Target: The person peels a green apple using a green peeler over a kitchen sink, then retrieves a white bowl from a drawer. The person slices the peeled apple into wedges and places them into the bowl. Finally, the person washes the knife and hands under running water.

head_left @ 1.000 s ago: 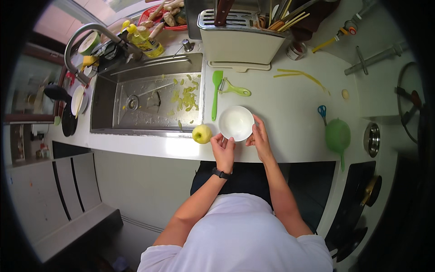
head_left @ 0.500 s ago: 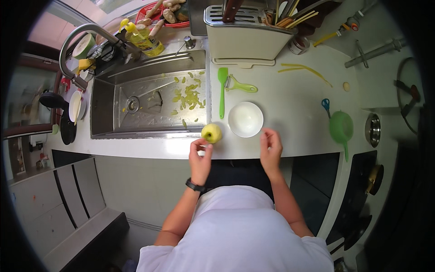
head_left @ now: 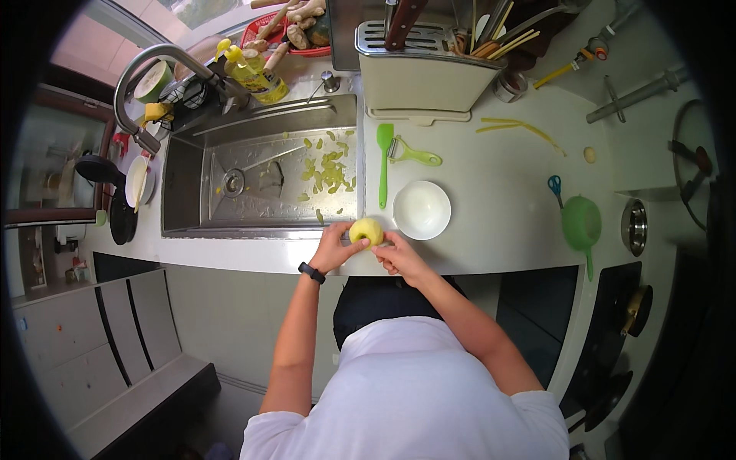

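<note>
A peeled, pale yellow apple [head_left: 366, 230] sits at the front edge of the white counter [head_left: 498, 192]. My left hand [head_left: 334, 247] grips it from the left and my right hand [head_left: 396, 255] holds it from the right, fingertips on its lower side. An empty white bowl [head_left: 421, 209] stands just right of the apple. A green spatula [head_left: 383, 162] and a green peeler [head_left: 412, 153] lie behind it. A black watch is on my left wrist.
The steel sink [head_left: 264, 172] to the left holds several green peel scraps. A white knife and utensil rack [head_left: 418, 73] stands at the back. A green strainer [head_left: 581, 222] and small blue scissors [head_left: 554, 185] lie right. Yellow bottle [head_left: 257, 77] stands by the tap [head_left: 165, 69].
My right hand left the bowl's side and came across to the apple. Both hands now hold the apple together at the counter's front edge.
</note>
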A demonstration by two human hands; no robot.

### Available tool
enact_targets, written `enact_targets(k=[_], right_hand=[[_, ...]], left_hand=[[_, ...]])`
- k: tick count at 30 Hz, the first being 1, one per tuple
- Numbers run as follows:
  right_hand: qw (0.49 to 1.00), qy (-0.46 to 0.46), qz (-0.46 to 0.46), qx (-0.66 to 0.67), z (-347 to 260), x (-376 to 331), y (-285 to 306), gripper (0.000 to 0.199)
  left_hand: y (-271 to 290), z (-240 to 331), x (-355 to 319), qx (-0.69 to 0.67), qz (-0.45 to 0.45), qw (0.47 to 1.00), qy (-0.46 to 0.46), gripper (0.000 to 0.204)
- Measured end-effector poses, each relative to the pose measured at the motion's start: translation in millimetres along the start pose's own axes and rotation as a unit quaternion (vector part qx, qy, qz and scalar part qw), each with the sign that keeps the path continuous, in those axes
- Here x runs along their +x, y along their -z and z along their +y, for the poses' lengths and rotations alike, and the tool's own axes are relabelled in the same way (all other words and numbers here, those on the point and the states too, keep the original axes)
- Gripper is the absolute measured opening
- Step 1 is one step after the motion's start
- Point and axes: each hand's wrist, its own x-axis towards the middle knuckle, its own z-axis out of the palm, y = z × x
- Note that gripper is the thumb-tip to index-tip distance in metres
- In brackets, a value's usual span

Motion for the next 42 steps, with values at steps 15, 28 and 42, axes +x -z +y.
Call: enact_targets(k=[15,28,42], right_hand=[[0.994,0.113,0.004,-0.003,-49,-68,-31,0.053],[0.293,0.646,0.334,-0.621,-345,-28,-80,0.036],[0.381,0.354,0.315,-0.794,-462,-10,-110,0.020]], left_hand=[[-8,109,-39,-0.432,0.101,0.893,0.079,0.044],[-11,136,-43,-0.582,0.097,0.794,0.148,0.035],[-15,141,-50,-0.588,0.073,0.796,0.125,0.035]])
